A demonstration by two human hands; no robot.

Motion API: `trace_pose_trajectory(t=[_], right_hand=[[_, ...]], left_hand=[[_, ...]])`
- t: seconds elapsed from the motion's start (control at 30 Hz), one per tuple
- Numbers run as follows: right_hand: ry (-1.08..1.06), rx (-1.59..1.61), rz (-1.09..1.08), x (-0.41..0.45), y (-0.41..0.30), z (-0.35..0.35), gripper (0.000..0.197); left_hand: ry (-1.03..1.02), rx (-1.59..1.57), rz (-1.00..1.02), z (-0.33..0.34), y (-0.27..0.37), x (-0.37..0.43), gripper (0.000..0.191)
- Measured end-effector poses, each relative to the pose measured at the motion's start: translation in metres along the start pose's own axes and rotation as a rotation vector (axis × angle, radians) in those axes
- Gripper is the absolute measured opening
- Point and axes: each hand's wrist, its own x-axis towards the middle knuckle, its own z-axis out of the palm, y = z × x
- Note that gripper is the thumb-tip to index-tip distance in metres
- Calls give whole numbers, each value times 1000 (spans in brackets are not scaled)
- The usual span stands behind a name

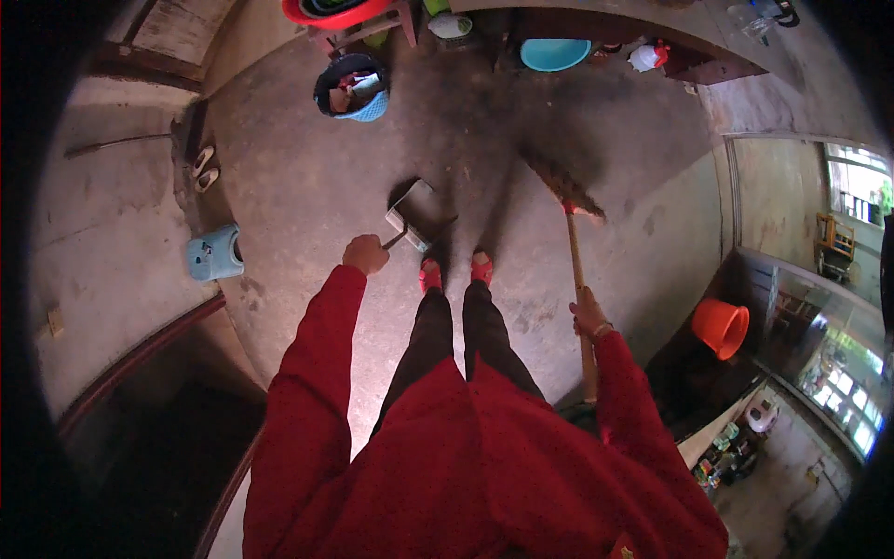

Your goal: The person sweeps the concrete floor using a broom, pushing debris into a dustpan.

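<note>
My left hand [366, 254] grips the handle of a dustpan [412, 214], whose pan is over the concrete floor in front of my feet. Whether the pan touches the floor I cannot tell. On the other side, my right hand [591, 314] is closed around the wooden stick of a broom [574, 255]. The broom's bristle head [559, 183] spreads out ahead and to the right, at floor level. My feet in red shoes [431, 275] stand between the two tools.
A blue basket [370, 108] holding crumpled items stands ahead. Beyond it are a red basin [335, 19] on a stand and a turquoise basin [555, 56]. Pale shoes [207, 180] and a blue plastic stool [213, 255] lie by the left wall. An orange bucket [709, 327] is at right.
</note>
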Motion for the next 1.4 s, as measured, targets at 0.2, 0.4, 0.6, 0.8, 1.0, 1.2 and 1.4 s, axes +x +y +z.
trace_pose_trajectory(t=[0.2,0.4,0.6,0.8,1.0,1.2,1.4], right_hand=[[9,-584,-176,16,72,68,65],[-345,-444,-471,-38,38,73,66],[-233,-389,-253,-62,35,38,62],[-151,94,179,-90,50,-1,55],[117,516,159,-47,113,3,37],[25,572,177,22,164,30,11],[-70,128,164,-45,136,142,56]], left_hand=[[-27,9,40,-7,0,13,24],[-36,41,48,-5,-2,18,25],[-40,35,67,-13,-11,9,25],[-84,96,153,-19,-11,-19,22],[-140,220,274,-29,-28,-15,20],[-130,203,350,-12,-22,-16,19],[-161,246,355,-2,-32,-12,19]])
